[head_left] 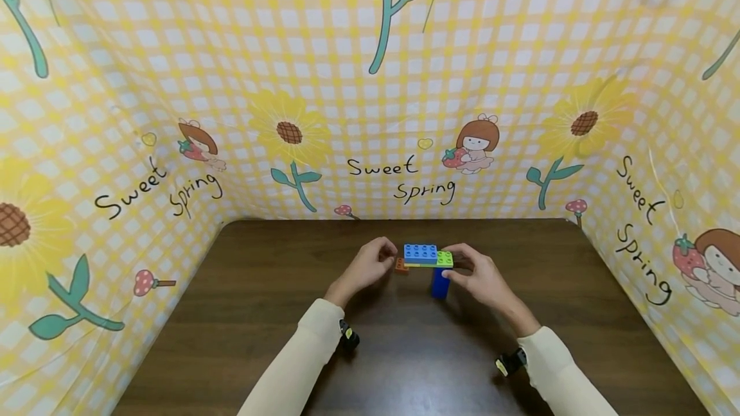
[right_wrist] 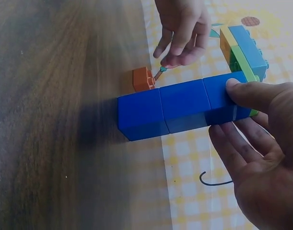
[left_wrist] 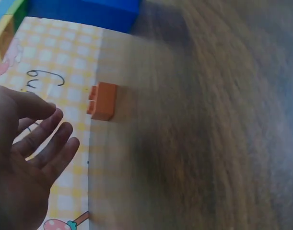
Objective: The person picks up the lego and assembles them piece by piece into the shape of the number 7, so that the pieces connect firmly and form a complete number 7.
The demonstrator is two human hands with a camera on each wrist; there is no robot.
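Observation:
A column of dark blue toy bricks stands upright on the table. Across its top lies a green brick, joined to a yellow piece and a light blue brick that overhang to the left. My right hand pinches the column near its top, thumb on one face and fingers on the opposite side. Left of the overhang, my left hand hovers with loosely bent fingers, holding nothing. Close by it, a small orange brick sits on the table.
The dark brown wooden table ends at a yellow checked cloth that rises behind and at both sides. A black wrist camera sits on the left sleeve and another wrist camera on the right.

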